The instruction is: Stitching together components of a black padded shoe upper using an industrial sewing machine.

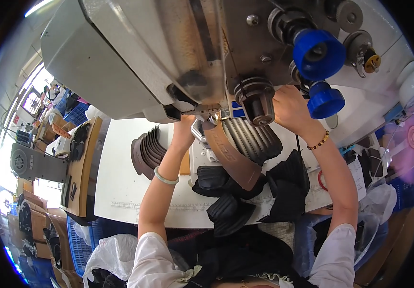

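A sewing machine fills the upper middle and covers much of my hands. My left hand is beside the needle area, its fingers hidden behind the machine head. A curved brown leather-like strip hangs from under the needle area toward me. My right hand is right of the needle area, bent at the knuckles, its fingertips hidden behind the machine's fittings. Whether either hand holds anything does not show. Between my arms lies a row of ribbed grey pieces. Left of my left forearm fans a stack of brown curved pieces.
Black padded pieces lie at the white table's near edge, with another black bundle to their right. Blue knobs jut from the machine. A wooden side table stands left, a blue basket below it.
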The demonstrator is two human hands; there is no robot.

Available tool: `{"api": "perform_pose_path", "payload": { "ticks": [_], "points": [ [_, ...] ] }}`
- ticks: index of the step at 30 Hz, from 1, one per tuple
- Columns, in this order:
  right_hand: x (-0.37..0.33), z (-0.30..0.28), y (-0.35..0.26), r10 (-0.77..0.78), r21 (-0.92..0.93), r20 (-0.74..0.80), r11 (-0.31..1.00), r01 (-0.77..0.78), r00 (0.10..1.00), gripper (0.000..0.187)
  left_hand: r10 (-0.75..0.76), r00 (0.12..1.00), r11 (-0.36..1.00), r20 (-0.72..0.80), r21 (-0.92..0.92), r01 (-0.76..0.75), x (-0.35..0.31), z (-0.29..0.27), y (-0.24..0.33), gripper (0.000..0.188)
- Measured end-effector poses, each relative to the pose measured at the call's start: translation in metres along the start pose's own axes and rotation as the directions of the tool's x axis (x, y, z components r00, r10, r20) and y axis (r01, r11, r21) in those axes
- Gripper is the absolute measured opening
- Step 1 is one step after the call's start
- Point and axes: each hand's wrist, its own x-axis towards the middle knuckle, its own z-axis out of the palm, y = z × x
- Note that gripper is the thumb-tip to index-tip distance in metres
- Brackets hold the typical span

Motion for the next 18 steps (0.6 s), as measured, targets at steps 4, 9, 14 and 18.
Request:
{"api": "perform_pose_path", "payload": {
  "ticks": [4, 9, 14, 18],
  "points": [
    [-0.006, 0.004, 0.005, -0.049, -0.099, 0.006, 0.994, 0.050, 0.999, 0.018, -0.239, 0.968, 0.897, -0.070, -0.397, 0.193, -0.003, 0.004, 0.005, 0.047],
    [-0.003, 0.003, -0.002, 0.040, 0.025, 0.028, 0.999, -0.041, 0.999, 0.018, 0.032, 0.999, 0.984, -0.018, 0.178, -0.028, -0.002, 0.004, 0.014, 0.018],
    [0.002, 0.007, -0.014, 0.126, 0.098, -0.029, 0.988, -0.123, 0.992, 0.020, 0.059, 0.998, 0.985, 0.018, 0.164, -0.061, 0.003, -0.002, 0.004, 0.020],
    [-0.001, 0.006, -0.009, 0.043, 0.038, -0.023, 0.998, -0.042, 0.999, 0.031, 0.007, 0.999, 0.978, 0.036, 0.208, -0.014, 0.004, -0.001, 0.002, 0.020]
  ]
}}
